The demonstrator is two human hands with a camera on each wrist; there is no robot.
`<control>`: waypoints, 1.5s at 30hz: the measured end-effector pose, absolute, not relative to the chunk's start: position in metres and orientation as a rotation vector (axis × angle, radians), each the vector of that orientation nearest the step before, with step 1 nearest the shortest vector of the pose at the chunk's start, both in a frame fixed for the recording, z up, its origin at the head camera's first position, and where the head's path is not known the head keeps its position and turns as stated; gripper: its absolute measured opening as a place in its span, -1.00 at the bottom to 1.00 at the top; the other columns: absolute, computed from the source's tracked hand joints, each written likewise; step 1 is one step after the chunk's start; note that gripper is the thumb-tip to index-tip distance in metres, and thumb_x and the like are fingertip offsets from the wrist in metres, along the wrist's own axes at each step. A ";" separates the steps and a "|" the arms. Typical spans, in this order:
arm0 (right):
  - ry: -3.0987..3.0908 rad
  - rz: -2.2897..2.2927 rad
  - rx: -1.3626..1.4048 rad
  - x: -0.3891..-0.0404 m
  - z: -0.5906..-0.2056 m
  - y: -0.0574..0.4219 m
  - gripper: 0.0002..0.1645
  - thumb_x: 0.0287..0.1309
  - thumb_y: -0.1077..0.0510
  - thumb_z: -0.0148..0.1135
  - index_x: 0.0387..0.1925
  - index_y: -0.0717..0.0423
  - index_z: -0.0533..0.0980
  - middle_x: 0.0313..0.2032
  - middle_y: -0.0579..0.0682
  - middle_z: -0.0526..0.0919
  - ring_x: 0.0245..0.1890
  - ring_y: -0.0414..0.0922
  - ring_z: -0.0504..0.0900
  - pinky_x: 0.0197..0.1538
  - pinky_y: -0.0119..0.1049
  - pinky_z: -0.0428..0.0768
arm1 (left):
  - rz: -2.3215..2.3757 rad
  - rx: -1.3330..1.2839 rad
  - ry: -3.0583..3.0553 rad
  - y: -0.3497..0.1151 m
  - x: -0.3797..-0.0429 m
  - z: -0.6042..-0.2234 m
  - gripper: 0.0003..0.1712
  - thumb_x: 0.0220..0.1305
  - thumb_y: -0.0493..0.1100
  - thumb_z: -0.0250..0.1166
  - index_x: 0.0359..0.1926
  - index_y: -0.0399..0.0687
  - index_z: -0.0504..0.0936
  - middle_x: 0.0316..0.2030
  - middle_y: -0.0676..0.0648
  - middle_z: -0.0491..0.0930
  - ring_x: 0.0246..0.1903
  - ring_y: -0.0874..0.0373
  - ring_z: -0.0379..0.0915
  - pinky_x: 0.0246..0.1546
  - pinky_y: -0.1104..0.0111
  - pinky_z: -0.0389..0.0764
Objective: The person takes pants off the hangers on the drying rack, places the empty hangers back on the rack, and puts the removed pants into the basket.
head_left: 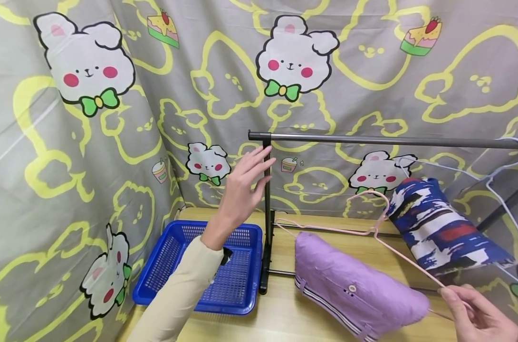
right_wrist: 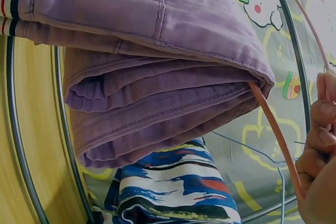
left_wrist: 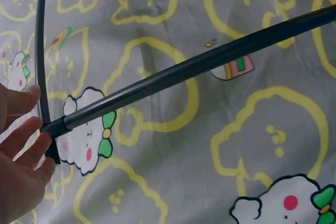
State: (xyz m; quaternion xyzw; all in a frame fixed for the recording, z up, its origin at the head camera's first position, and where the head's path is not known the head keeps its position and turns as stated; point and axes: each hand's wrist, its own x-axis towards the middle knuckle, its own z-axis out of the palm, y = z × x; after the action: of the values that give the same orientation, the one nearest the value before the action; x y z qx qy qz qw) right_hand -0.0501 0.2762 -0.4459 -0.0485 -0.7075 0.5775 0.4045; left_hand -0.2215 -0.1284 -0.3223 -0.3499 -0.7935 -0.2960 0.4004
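Note:
Folded purple trousers [head_left: 353,289] hang over the lower bar of a pink hanger [head_left: 406,259]. My right hand [head_left: 481,313] pinches that hanger by its right corner, low at the right of the head view. In the right wrist view the trousers [right_wrist: 157,77] show several folded layers, the hanger bar coming out of their end. My left hand [head_left: 246,183] is raised by the left end of the black garment rack [head_left: 370,140], fingers loosely extended; whether they touch the upright cannot be told. The hanger's hook curves up, apart from the rail.
A blue plastic basket [head_left: 242,280] stands on the wooden surface [head_left: 280,313] left of the rack, a small dark item inside. A blue, white and red patterned garment [head_left: 447,228] hangs from a pale blue hanger [head_left: 507,166] at the rail's right end. Patterned curtain surrounds the rack.

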 end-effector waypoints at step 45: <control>-1.837 1.818 0.261 -0.081 -0.452 0.245 -0.84 0.07 0.72 0.21 -0.35 0.55 0.59 -0.44 0.01 0.62 -0.50 -0.27 0.48 -0.50 -0.48 0.38 | -1.028 -0.816 -2.190 -0.134 -0.108 -0.480 -0.55 0.15 -0.35 0.50 0.10 -0.23 0.70 0.22 -0.16 0.58 0.23 -0.08 0.48 0.32 0.29 0.41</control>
State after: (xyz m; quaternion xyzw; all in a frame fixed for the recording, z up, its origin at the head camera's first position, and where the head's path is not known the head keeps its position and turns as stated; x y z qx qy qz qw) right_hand -0.0805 0.2452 -0.4521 0.0967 -0.6812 0.6742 0.2685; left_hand -0.1084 -0.1336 -0.4798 -0.3058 -0.8209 -0.3852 0.2902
